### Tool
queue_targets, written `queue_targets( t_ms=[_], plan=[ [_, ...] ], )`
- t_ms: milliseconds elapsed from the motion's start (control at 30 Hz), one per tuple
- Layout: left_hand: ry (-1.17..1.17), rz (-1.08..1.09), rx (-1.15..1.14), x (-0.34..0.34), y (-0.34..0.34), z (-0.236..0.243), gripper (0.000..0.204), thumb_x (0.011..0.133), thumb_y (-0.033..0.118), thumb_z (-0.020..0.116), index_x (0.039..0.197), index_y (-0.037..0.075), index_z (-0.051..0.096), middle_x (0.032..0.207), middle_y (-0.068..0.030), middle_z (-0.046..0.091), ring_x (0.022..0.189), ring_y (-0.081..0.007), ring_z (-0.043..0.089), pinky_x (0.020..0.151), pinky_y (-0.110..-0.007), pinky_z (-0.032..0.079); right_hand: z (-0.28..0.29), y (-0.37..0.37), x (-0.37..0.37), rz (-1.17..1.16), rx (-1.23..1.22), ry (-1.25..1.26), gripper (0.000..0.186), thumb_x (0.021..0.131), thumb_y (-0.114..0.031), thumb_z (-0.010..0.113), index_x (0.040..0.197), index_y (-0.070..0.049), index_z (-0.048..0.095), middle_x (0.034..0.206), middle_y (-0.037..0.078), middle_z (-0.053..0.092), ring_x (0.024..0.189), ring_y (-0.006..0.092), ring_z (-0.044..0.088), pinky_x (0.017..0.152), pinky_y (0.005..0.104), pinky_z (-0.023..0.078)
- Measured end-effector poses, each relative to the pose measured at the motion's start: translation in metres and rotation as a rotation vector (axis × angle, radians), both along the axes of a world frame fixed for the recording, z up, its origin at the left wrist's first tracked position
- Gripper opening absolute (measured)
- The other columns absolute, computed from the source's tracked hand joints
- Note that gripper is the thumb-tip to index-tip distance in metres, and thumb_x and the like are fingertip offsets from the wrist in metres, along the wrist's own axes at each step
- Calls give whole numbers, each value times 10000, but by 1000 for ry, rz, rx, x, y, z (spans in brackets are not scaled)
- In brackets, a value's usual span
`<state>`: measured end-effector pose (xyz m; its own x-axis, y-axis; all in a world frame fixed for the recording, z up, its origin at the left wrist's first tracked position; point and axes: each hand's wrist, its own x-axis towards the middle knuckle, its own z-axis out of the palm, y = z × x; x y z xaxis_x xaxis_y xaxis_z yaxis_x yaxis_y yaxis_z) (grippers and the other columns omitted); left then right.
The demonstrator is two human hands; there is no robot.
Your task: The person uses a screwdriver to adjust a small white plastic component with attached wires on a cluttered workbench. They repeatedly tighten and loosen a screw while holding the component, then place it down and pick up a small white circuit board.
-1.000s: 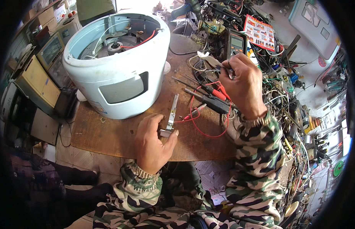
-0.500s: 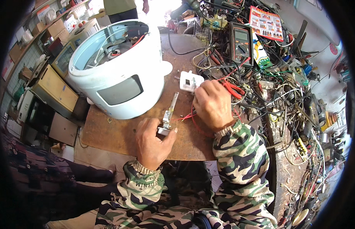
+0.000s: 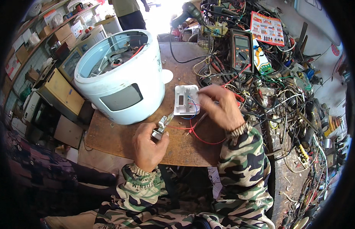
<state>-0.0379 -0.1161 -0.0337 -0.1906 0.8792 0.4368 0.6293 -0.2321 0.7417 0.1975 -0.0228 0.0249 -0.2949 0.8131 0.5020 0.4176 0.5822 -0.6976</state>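
Note:
My left hand (image 3: 148,147) is closed around a small metal part with a long strip (image 3: 161,126), held low over the wooden tabletop (image 3: 120,139). A white plastic housing (image 3: 178,110) lies with its hollow inside up, blue and red wires in it. At its right edge is my right hand (image 3: 223,107), fingers bent and slightly blurred; whether they grip the edge I cannot tell. A red wire (image 3: 208,142) loops beneath that hand. Left of the housing stands a large pale-blue round appliance shell (image 3: 122,84) with a dark window and parts inside.
A multimeter (image 3: 242,51) lies among heaped cables and tools at the right, near a red printed sheet (image 3: 267,28). Shelves and cabinets (image 3: 61,95) line the left wall. One person (image 3: 127,13) stands at the back; another person's dark clothing (image 3: 40,179) shows at lower left.
The white housing has turned inside up and come down on the table, showing its wires. My right hand has shifted right and down; my left hand still holds the metal part, now tilted more.

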Motion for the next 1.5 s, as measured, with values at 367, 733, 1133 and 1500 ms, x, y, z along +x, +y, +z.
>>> queue_targets(
  t_ms=[367,733,1133,1500],
  plan=[
    [22,26,-61,4,-1,17,269,809,164,753,731,-11,565,698,-167,558,646,-367,578,596,-459,428,-49,85,-16,-180,173,-408,260,790,-231,699,929,-12,722,936,233,697,910,442,669,830,516,530],
    [-265,-38,-55,-8,-3,8,149,864,74,734,826,-48,656,741,-34,610,649,-84,536,564,-286,414,-21,73,3,-96,-279,254,231,870,-131,692,966,78,673,822,143,711,712,222,676,644,343,522],
    [-861,-333,-147,-14,-2,66,262,1007,242,636,1171,39,618,1059,-47,654,928,-128,643,713,-298,572,5,52,25,6,-543,1019,236,815,56,639,1046,86,600,938,162,694,790,257,718,637,396,631],
    [-842,-663,-172,12,92,97,244,1029,220,606,1187,35,618,1081,-94,695,909,-177,696,769,-316,602,5,33,15,111,-738,767,198,883,-58,602,1048,51,607,870,134,700,654,227,700,517,339,588]
  ],
)
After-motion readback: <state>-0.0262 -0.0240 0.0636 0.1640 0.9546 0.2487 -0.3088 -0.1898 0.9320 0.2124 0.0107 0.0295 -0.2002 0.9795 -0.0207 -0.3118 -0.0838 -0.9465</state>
